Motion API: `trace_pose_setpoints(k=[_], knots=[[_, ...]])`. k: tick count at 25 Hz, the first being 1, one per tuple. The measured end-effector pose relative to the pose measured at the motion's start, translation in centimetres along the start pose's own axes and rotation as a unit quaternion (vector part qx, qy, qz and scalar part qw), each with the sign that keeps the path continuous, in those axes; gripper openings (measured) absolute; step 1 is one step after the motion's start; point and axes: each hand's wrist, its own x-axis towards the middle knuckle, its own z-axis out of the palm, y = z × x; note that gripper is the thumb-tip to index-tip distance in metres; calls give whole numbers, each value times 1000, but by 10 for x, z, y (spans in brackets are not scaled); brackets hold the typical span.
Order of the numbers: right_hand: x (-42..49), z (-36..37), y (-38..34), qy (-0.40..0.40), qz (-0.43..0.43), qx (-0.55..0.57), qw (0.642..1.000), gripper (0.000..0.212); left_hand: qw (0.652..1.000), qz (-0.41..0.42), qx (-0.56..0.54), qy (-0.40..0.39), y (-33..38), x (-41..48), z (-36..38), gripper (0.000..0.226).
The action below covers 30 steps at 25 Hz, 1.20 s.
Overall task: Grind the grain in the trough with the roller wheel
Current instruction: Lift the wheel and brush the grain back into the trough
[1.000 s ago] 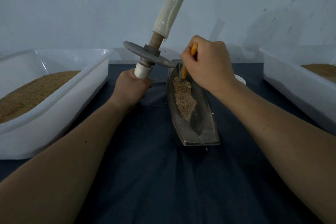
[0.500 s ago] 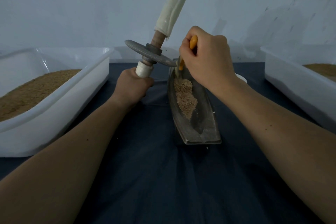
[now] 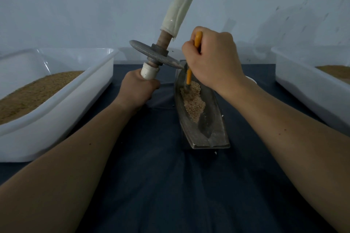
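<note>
A dark metal boat-shaped trough [image 3: 214, 128] lies lengthwise on the dark cloth, with a heap of pale grain [image 3: 193, 100] in its far half. My left hand [image 3: 136, 91] grips the lower white-wrapped end of the roller wheel's axle and holds it tilted upright, off to the left of the trough. The grey disc of the roller wheel [image 3: 155, 56] hangs in the air near the trough's far tip. My right hand [image 3: 212, 60] grips an orange-handled brush [image 3: 189, 77] whose tip is down in the grain.
A white plastic tub [image 3: 56, 104] holding brown grain stands at the left. Another white tub [image 3: 310, 89] with grain stands at the right. A small white dish edge [image 3: 251, 79] shows behind my right wrist. A pale wall rises close behind the table.
My right hand has drawn the brush a little nearer along the trough, into the grain heap. The roller wheel in my left hand has stayed almost still.
</note>
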Motion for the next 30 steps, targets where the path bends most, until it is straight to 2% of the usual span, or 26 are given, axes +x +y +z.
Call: trace_pose_setpoints(k=[4, 7, 12, 18, 23, 28, 30], knots=[[6, -7, -1, 26, 12, 29, 999, 32, 1000, 1, 2, 1, -2, 1, 1, 14], [8, -7, -2, -16, 26, 22, 999, 34, 1000, 4, 5, 8, -3, 3, 1, 15], [16, -15, 7, 33, 56, 42, 997, 30, 1000, 6, 3, 3, -5, 4, 1, 16], [16, -12, 8, -24, 90, 47, 995, 35, 1000, 3, 3, 3, -4, 4, 0, 16], [26, -29, 16, 43, 86, 24, 995, 29, 1000, 5, 13, 3, -4, 4, 1, 15], [21, -23, 17, -13, 70, -10, 997, 30, 1000, 3, 7, 0, -5, 4, 0, 16], [21, -22, 18, -11, 64, 4, 998, 30, 1000, 6, 10, -1, -5, 4, 0, 16]])
